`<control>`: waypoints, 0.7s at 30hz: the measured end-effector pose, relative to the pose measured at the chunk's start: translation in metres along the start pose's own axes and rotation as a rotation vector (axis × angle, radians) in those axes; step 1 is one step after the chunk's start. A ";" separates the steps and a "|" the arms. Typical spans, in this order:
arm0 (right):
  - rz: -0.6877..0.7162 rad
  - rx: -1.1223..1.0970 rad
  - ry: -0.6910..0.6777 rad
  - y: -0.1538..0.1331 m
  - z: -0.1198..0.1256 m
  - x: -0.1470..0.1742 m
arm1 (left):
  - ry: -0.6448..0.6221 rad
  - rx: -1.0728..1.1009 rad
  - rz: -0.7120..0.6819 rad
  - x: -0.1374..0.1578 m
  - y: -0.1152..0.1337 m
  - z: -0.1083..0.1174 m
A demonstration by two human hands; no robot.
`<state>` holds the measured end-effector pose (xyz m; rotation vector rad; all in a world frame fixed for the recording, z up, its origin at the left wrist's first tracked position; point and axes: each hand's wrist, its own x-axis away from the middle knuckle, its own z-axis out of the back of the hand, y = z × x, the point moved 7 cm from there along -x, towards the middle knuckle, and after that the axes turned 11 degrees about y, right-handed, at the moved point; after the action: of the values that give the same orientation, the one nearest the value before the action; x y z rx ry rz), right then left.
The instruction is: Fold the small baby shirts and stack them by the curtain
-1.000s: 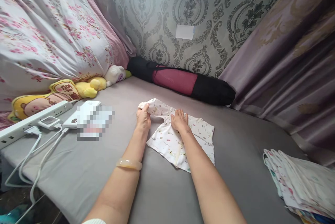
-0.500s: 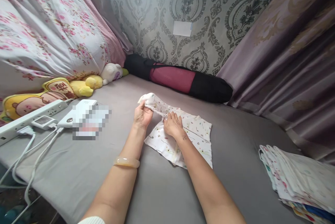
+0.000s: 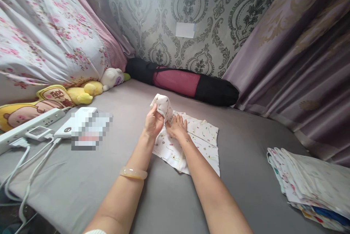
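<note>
A small white printed garment (image 3: 203, 146), which looks like a baby's top, lies spread on the grey sheet in front of me. My left hand (image 3: 154, 121) is closed on a raised part of it, perhaps a sleeve, and holds that part above the sheet at the garment's left side. Just to the right, my right hand (image 3: 177, 127) rests on the cloth with its fingers spread, pressing where the lifted part joins the body. My right forearm covers some of the lower part of the garment.
Folded clothes (image 3: 314, 183) are stacked at the right. A black and pink long bag (image 3: 177, 81) lies along the wall. To the left are a power strip (image 3: 30, 126), a white power bank (image 3: 73, 121), cables (image 3: 30, 175) and plush toys (image 3: 82, 93).
My left hand has brought the lifted part of the garment rightward, so it now folds up closer to my right hand. My right hand stays on the cloth.
</note>
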<state>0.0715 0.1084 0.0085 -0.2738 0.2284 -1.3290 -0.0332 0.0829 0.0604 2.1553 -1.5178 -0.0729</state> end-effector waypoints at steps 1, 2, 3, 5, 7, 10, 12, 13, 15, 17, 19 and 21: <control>0.017 -0.035 0.001 0.001 0.003 0.001 | -0.011 -0.009 -0.007 0.000 -0.001 0.000; 0.035 -0.072 0.021 0.002 0.007 0.001 | -0.024 -0.019 -0.016 0.000 -0.002 -0.001; 0.047 -0.113 0.065 0.003 0.014 0.002 | -0.039 -0.030 -0.026 0.000 -0.003 -0.001; 0.022 -0.215 0.195 0.011 0.029 0.003 | -0.065 -0.057 -0.049 0.001 -0.005 -0.002; -0.083 -0.354 0.297 0.026 0.040 0.005 | -0.084 -0.090 -0.068 0.002 -0.009 -0.004; -0.304 -0.690 0.290 0.047 0.040 0.010 | -0.110 -0.138 -0.088 0.005 -0.016 -0.008; -0.454 -0.973 0.221 0.056 0.032 0.014 | -0.130 -0.171 -0.087 0.006 -0.024 -0.008; -0.521 -1.102 0.186 0.059 0.028 0.017 | -0.138 -0.195 -0.082 0.007 -0.028 -0.007; -0.617 -1.286 0.139 0.063 0.023 0.023 | -0.152 -0.277 -0.071 0.007 -0.038 -0.002; -0.664 -1.383 0.111 0.065 0.021 0.029 | -0.171 -0.412 -0.076 0.008 -0.046 0.003; -0.691 -1.440 0.075 0.066 0.018 0.032 | -0.215 -0.583 -0.118 0.013 -0.052 0.006; -0.715 -1.474 0.032 0.066 0.016 0.035 | -0.285 -0.756 -0.175 0.020 -0.056 0.005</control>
<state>0.1451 0.0898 0.0019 -1.6873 1.2155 -1.6293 0.0214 0.0770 0.0371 1.6807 -1.1621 -0.8945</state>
